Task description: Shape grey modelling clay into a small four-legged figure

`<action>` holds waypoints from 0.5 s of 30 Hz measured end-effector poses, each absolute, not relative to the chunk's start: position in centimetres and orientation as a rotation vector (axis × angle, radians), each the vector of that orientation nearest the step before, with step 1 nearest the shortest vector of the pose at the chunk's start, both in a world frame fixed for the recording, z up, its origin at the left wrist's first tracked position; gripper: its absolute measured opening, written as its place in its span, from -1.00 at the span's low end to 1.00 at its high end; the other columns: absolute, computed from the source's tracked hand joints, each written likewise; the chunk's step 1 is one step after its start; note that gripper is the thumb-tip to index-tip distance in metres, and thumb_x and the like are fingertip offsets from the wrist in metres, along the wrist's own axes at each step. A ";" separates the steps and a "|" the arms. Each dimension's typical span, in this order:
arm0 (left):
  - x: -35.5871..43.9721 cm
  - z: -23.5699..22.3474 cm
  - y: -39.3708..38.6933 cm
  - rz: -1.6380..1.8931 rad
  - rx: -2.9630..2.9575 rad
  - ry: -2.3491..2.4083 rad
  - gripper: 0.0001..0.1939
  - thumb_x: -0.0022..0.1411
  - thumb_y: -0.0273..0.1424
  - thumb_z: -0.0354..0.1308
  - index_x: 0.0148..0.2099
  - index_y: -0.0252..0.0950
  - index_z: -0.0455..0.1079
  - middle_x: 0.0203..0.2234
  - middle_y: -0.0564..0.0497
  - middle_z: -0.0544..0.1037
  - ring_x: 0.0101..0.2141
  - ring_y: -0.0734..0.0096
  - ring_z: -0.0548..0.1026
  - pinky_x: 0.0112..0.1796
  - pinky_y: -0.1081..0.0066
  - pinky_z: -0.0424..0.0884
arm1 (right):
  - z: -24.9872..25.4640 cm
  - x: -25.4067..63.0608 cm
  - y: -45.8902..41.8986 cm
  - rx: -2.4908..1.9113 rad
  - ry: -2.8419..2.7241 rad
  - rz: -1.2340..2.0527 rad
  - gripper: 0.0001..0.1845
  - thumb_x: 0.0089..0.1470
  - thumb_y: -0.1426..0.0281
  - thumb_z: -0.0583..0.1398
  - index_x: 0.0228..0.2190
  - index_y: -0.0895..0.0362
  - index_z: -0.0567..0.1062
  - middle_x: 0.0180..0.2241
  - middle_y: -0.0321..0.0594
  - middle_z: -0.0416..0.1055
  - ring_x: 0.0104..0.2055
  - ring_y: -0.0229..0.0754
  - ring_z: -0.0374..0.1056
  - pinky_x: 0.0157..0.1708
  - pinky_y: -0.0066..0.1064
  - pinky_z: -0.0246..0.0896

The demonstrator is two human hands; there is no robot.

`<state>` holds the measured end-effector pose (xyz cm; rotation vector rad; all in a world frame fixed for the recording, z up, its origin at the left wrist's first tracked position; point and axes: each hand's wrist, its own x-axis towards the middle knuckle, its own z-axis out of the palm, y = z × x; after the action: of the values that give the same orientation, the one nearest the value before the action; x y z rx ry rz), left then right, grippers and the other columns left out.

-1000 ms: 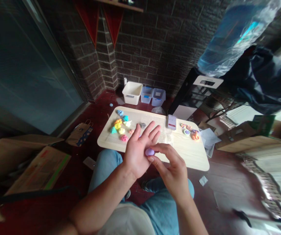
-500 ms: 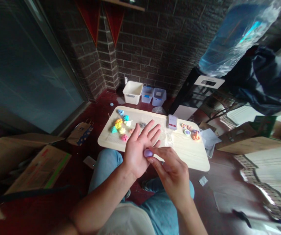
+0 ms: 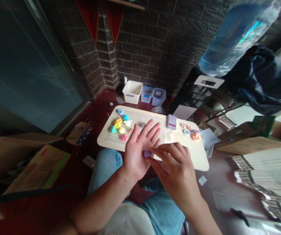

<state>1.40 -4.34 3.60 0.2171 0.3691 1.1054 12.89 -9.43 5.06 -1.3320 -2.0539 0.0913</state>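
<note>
A small purple piece of modelling clay rests against the palm of my left hand, which is turned up with its fingers spread. My right hand pinches the purple clay between thumb and forefinger. Beyond both hands stands a low pale table. On its left side lie several lumps of coloured clay, among them a pink lump, a yellow lump and a blue lump. Toward the right end sit a round white-and-purple piece and an orange shaped piece.
A phone lies at the table's back edge. Behind the table are a white bin and two clear bluish bins. A water dispenser stands at the back right. Cardboard boxes flank both sides; a paper bag is left.
My right hand has turned slightly, its knuckles rising and shifting right, while still pinching the purple clay. The clay shows a different side in my left palm. My left hand is almost unmoved.
</note>
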 end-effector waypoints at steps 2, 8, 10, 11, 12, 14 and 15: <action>1.4 3.7 -4.4 1.103 0.221 0.358 -0.39 0.38 0.00 -0.20 0.29 -0.23 0.22 0.26 -0.06 0.32 0.30 0.31 0.15 0.29 0.24 -0.07 | 5.2 12.9 -9.4 -1.333 -2.072 0.076 -0.82 0.11 0.40 0.29 -0.19 0.13 0.57 -0.28 -0.20 0.52 -0.25 -0.07 0.31 -0.25 -0.18 0.14; 1.4 3.8 -4.4 1.097 0.209 0.350 -0.39 0.38 -0.01 -0.19 0.27 -0.26 0.24 0.24 -0.07 0.34 0.30 0.30 0.16 0.29 0.25 -0.06 | 5.5 13.0 -9.1 -1.335 -2.110 0.040 -0.82 0.12 0.38 0.29 -0.19 0.10 0.58 -0.29 -0.22 0.53 -0.25 -0.07 0.32 -0.27 -0.21 0.11; 1.4 3.8 -4.4 1.096 0.206 0.348 -0.40 0.38 -0.01 -0.19 0.27 -0.25 0.25 0.24 -0.06 0.34 0.29 0.30 0.16 0.29 0.25 -0.06 | 5.6 13.1 -9.0 -1.329 -2.127 0.026 -0.84 0.11 0.39 0.30 -0.22 0.09 0.58 -0.30 -0.24 0.54 -0.26 -0.07 0.32 -0.28 -0.21 0.10; 1.4 3.8 -4.4 1.096 0.205 0.349 -0.40 0.38 -0.01 -0.19 0.26 -0.24 0.26 0.24 -0.06 0.34 0.29 0.30 0.16 0.29 0.26 -0.06 | 5.7 13.1 -9.1 -1.329 -2.136 0.014 -0.85 0.10 0.39 0.30 -0.22 0.09 0.58 -0.30 -0.25 0.54 -0.26 -0.08 0.32 -0.28 -0.22 0.09; 1.4 3.8 -4.4 1.095 0.204 0.350 -0.41 0.38 -0.01 -0.19 0.26 -0.24 0.26 0.24 -0.05 0.34 0.29 0.30 0.17 0.29 0.26 -0.06 | 5.7 13.1 -9.1 -1.330 -2.144 0.002 -0.85 0.10 0.39 0.31 -0.23 0.09 0.58 -0.31 -0.26 0.54 -0.27 -0.08 0.32 -0.28 -0.22 0.08; 1.4 3.8 -4.5 1.097 0.201 0.350 -0.41 0.38 -0.01 -0.19 0.26 -0.24 0.27 0.24 -0.06 0.34 0.29 0.31 0.17 0.29 0.26 -0.06 | 5.9 13.1 -9.1 -1.326 -2.165 -0.020 -0.86 0.09 0.40 0.31 -0.25 0.09 0.59 -0.32 -0.27 0.54 -0.28 -0.09 0.32 -0.28 -0.22 0.07; 1.4 3.8 -4.5 1.098 0.200 0.348 -0.41 0.38 -0.01 -0.19 0.26 -0.24 0.26 0.24 -0.06 0.34 0.29 0.31 0.17 0.29 0.26 -0.06 | 5.9 13.0 -9.1 -1.324 -2.173 -0.029 -0.87 0.09 0.40 0.31 -0.25 0.09 0.59 -0.32 -0.28 0.54 -0.28 -0.10 0.32 -0.28 -0.22 0.07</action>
<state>1.44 -4.45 3.80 0.2004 0.3478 1.0978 13.03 -9.15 5.90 -1.3237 -2.1732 -0.0287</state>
